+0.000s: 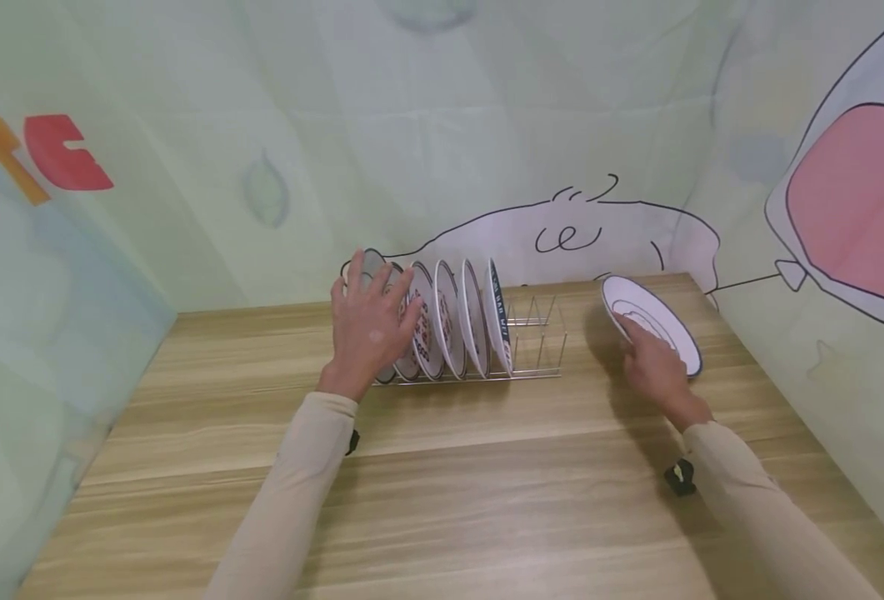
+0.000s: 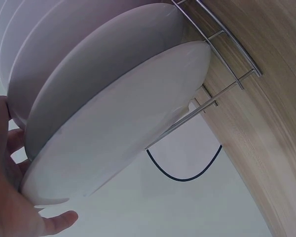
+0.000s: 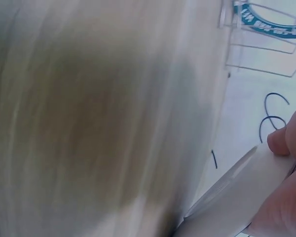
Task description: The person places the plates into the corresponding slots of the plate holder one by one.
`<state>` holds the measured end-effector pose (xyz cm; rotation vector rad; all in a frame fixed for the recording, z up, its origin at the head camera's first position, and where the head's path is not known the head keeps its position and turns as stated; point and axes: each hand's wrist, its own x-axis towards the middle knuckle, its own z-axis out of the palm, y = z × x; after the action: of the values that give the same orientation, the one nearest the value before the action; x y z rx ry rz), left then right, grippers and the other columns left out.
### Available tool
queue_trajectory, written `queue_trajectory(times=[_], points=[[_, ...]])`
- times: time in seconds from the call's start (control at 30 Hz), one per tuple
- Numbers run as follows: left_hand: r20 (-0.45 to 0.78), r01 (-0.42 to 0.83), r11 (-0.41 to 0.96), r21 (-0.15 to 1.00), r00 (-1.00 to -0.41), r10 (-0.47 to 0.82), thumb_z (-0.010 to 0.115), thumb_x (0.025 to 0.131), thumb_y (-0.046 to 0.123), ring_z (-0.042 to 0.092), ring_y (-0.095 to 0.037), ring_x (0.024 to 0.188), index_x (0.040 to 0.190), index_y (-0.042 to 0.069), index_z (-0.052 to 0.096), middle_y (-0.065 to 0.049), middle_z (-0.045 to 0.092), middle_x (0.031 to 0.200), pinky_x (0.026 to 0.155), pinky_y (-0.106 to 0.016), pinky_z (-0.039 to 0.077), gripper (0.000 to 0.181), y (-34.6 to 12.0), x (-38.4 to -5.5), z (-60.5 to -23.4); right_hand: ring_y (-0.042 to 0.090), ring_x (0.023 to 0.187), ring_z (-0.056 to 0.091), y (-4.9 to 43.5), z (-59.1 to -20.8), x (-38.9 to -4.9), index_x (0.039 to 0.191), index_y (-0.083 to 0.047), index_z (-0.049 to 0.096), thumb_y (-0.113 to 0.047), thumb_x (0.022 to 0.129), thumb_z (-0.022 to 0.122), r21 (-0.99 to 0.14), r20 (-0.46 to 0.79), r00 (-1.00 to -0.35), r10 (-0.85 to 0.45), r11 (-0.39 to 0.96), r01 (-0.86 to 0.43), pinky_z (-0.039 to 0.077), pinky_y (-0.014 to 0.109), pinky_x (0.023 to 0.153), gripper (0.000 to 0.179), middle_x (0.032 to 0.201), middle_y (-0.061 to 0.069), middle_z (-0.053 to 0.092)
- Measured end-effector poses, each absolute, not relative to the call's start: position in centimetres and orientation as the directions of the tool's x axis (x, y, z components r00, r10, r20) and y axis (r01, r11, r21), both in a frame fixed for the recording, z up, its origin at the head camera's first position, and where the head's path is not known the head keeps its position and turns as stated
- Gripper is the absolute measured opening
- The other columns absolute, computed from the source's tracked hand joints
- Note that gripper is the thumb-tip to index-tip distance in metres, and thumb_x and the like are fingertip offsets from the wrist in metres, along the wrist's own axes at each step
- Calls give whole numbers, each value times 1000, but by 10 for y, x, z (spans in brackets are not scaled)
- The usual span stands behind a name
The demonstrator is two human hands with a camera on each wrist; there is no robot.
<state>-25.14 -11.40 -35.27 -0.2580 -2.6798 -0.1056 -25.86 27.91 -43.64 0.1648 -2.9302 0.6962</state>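
Near the wall, several plates stand upright in a wire dish rack (image 1: 539, 371). My left hand (image 1: 372, 325) rests over the plates at its left end, fingers spread; in the left wrist view those fingers (image 2: 16, 140) touch the rims beside the outermost white plate (image 2: 123, 118). To the right of the rack, my right hand (image 1: 655, 367) grips a white plate with a dark rim (image 1: 670, 321) by its near side, holding it tilted. The right wrist view shows the thumb and fingers pinching this plate's edge (image 3: 241, 192). A plate with a lettered dark band (image 1: 498, 308) stands rightmost in the rack.
Bare wire slots (image 1: 535, 333) stand at the rack's right end. The wooden table (image 1: 442, 492) stretches toward me, and a printed cloth wall (image 1: 442, 150) rises behind the rack and at both sides.
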Motion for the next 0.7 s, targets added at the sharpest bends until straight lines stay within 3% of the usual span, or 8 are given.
queue_trajectory(times=[0.3,0.53,0.7], points=[[442,199,979,31,-882,166,42,102,48,19,-41,152,146,22,52,-13,51,151,114,-66,28,52,-115,-253,-353,57,109,56,273,-415,-250,149,1,40,-12,104,44,-603,249,-968,24,786,-135,46,68,87,48,133,41,52],[444,197,980,35,-882,162,43,102,46,18,-41,152,145,22,52,-13,51,150,114,-66,28,51,-115,-252,-354,46,93,55,265,-400,-239,150,3,38,-12,105,42,-708,198,-979,51,698,-107,49,55,76,47,126,40,54],[452,202,979,38,-877,164,43,102,46,19,-41,152,145,22,53,-13,52,150,114,-66,28,51,-114,-253,-354,46,103,53,256,-391,-227,151,3,36,-13,106,41,-780,154,-984,89,622,-66,48,58,83,47,135,39,50]])
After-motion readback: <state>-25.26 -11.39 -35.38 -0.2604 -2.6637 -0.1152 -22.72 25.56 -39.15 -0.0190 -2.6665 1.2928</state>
